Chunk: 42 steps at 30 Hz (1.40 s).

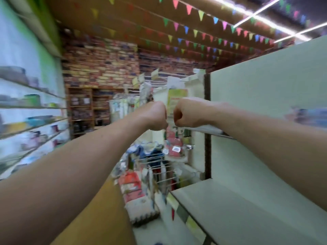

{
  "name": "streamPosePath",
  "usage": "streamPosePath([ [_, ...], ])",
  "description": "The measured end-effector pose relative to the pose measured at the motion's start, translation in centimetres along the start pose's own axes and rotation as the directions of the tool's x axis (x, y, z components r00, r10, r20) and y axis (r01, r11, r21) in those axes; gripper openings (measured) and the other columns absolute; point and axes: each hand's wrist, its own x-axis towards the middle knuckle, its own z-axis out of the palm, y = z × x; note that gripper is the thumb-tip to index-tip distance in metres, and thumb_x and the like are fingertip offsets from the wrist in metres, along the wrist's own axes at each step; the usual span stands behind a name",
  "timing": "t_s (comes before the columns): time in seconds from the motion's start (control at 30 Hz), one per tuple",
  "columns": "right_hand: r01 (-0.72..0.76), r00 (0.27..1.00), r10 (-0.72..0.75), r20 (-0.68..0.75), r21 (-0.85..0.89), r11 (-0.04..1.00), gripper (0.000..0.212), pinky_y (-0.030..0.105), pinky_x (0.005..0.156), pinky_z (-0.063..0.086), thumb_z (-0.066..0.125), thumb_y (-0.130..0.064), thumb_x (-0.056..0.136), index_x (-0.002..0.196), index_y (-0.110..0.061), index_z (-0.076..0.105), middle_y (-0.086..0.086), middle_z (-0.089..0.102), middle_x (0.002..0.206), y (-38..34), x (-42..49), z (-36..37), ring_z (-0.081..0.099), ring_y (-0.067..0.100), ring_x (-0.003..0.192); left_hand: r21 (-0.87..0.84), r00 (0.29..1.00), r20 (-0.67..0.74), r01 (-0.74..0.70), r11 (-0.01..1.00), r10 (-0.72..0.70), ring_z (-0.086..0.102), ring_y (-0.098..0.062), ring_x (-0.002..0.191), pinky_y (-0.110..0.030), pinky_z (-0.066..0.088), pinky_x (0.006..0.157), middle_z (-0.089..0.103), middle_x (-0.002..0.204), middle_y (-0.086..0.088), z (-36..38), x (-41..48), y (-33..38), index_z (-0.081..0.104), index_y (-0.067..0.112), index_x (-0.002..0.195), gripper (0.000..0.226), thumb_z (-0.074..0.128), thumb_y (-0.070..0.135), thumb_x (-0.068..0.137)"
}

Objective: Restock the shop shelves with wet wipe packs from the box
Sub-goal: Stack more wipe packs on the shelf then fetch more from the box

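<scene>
Both arms reach straight out in front of me at chest height. My left hand (155, 116) is curled into a fist with nothing in it. My right hand (185, 113) is also a fist with nothing in it, knuckles almost touching the left. A pale green shelf unit (265, 96) stands at my right, with a bare shelf board (238, 206) below my right arm. A few blurred packs (307, 115) lie on the upper shelf at the far right; I cannot tell what they are. No box shows.
Shelves with bowls and cups (33, 121) line the left wall. A wire rack of hanging goods (152, 163) stands ahead in the aisle. A brick wall (100, 64) and a wooden shelf (88, 110) close the far end. The frame is motion-blurred.
</scene>
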Motion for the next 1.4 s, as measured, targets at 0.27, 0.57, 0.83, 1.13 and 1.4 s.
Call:
streamPosePath([
  [0.27, 0.241, 0.96, -0.258, 0.104, 0.151, 0.959, 0.027, 0.026, 0.05, 0.035, 0.057, -0.014, 0.085, 0.059, -0.013, 0.05, 0.003, 0.047, 0.06, -10.3, -2.9, 2.8, 0.044, 0.021, 0.059, 0.156, 0.956, 0.109, 0.253, 0.955, -0.271, 0.047, -0.019, 0.068, -0.032, 0.038, 0.06, 0.054, 0.079, -0.002, -0.2, -11.9, -6.4, 0.057, 0.023, 0.078, 0.009, 0.062, 0.018, 0.083],
  [0.57, 0.471, 0.832, -0.539, 0.135, 0.342, 0.813, 0.014, 0.035, 0.075, 0.057, 0.061, -0.019, 0.087, 0.084, -0.013, 0.072, 0.004, 0.072, 0.082, -24.7, -10.2, 4.2, 0.067, 0.021, 0.08, 0.194, 0.807, 0.169, 0.536, 0.822, -0.566, 0.053, -0.016, 0.058, -0.024, 0.044, 0.052, 0.063, 0.081, -0.007, -3.8, -30.3, -9.3, 0.069, 0.005, 0.11, 0.024, 0.062, 0.014, 0.089],
  [0.83, 0.58, 0.668, -0.719, 0.19, 0.472, 0.664, 0.016, 0.031, 0.063, 0.052, 0.058, -0.015, 0.083, 0.086, -0.005, 0.071, 0.013, 0.072, 0.087, -35.8, -23.8, 4.0, 0.066, 0.026, 0.073, 0.174, 0.616, 0.21, 0.741, 0.649, -0.759, 0.056, -0.024, 0.063, -0.027, 0.049, 0.052, 0.061, 0.072, -0.009, -5.6, -49.1, -7.7, 0.067, 0.005, 0.097, 0.02, 0.053, 0.017, 0.092],
  [1.13, 0.732, 0.392, -0.906, 0.158, 0.543, 0.412, 0.014, 0.027, 0.062, 0.039, 0.056, -0.014, 0.086, 0.073, -0.015, 0.063, 0.003, 0.058, 0.068, -47.2, -38.9, 3.0, 0.055, 0.023, 0.07, 0.228, 0.253, 0.249, 0.923, 0.311, -0.935, 0.07, -0.028, 0.084, -0.036, 0.058, 0.067, 0.071, 0.097, -0.014, -6.9, -70.1, -5.4, 0.068, 0.006, 0.107, 0.023, 0.058, 0.012, 0.087],
  [1.4, 0.749, 0.083, -0.985, 0.154, 0.642, 0.164, 0.023, 0.031, 0.059, 0.041, 0.054, -0.008, 0.085, 0.063, -0.006, 0.06, 0.012, 0.053, 0.064, -58.0, -49.2, 4.2, 0.046, 0.023, 0.059, 0.192, -0.004, 0.255, 0.98, 0.046, -0.967, 0.063, -0.034, 0.096, -0.036, 0.054, 0.078, 0.063, 0.109, -0.014, -8.2, -83.2, -3.0, 0.056, 0.015, 0.114, 0.02, 0.051, 0.012, 0.095],
])
